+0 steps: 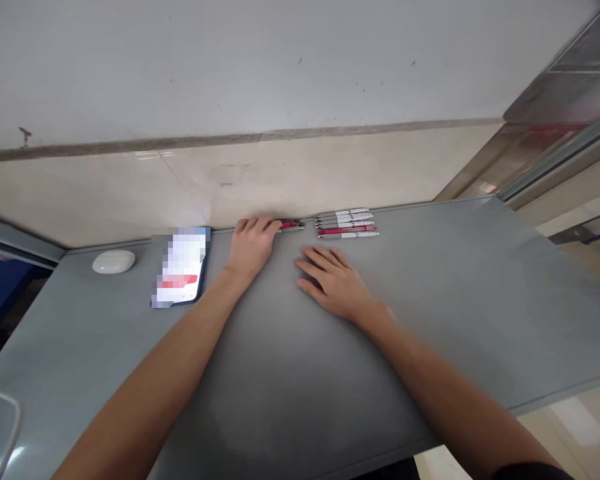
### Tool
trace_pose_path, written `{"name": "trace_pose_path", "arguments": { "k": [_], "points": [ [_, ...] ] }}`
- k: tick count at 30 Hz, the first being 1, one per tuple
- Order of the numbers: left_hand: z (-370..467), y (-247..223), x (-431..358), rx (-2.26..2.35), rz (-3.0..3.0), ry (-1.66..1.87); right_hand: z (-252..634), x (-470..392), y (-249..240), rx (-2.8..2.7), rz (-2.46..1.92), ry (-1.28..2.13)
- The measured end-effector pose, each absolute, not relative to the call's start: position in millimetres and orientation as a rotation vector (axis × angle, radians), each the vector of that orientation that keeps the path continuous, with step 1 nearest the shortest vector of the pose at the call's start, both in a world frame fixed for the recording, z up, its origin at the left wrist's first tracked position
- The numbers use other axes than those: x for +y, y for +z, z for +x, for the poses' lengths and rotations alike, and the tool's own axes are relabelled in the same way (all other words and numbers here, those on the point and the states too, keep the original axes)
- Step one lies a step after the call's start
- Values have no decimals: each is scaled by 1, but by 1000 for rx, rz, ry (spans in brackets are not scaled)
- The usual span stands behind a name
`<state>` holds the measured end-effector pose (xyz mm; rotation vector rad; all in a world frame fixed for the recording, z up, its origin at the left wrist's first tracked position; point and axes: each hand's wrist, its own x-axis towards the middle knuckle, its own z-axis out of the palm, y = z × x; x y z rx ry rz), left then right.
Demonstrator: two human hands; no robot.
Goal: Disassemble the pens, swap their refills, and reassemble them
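Observation:
Near the table's back edge, my left hand (pixel 253 247) is closed over a small group of pens (pixel 293 227); their tips, one with a red part, stick out to the right of its fingers. A second group of pens (pixel 347 217), mostly white and grey, lies side by side to the right of them, with a red pen (pixel 363 229) among them. Just below that group, my right hand (pixel 333 280) rests palm down on the grey table (pixel 290 373), fingers spread and holding nothing.
A phone (pixel 183 267) with a lit, partly blurred screen lies left of my left hand. Farther left sits a white, rounded case (pixel 113 262). A wall (pixel 330 167) runs along the table's back edge. A pale curved bar (pixel 15 427) is at the lower left.

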<state>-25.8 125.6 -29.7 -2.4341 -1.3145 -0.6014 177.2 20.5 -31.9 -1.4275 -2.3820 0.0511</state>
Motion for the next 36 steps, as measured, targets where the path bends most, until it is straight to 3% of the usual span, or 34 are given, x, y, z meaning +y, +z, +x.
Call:
{"name": "trace_pose_path", "arguments": {
  "k": [8,16,20,25,30,36],
  "points": [
    [-19,0,103,-1540,-2455,-764,177,20,-28,-2327,-1404,54],
    [-13,26,57,-1979,-2586,-1649,176,21,-26,-2225,-1409,130],
    [-12,27,41,-2391,-2681,-2162,174,21,-8,-1993,-1393,430],
    [-3,21,28,-2404,-2735,-2705,170,26,20,-1527,-1228,1002],
    [8,5,32,-2488,-2634,-2885,160,39,13,-1006,-1005,1216],
    [10,-6,34,-2649,-2473,-2890,152,44,-5,-861,-929,1260]
  ]
}}
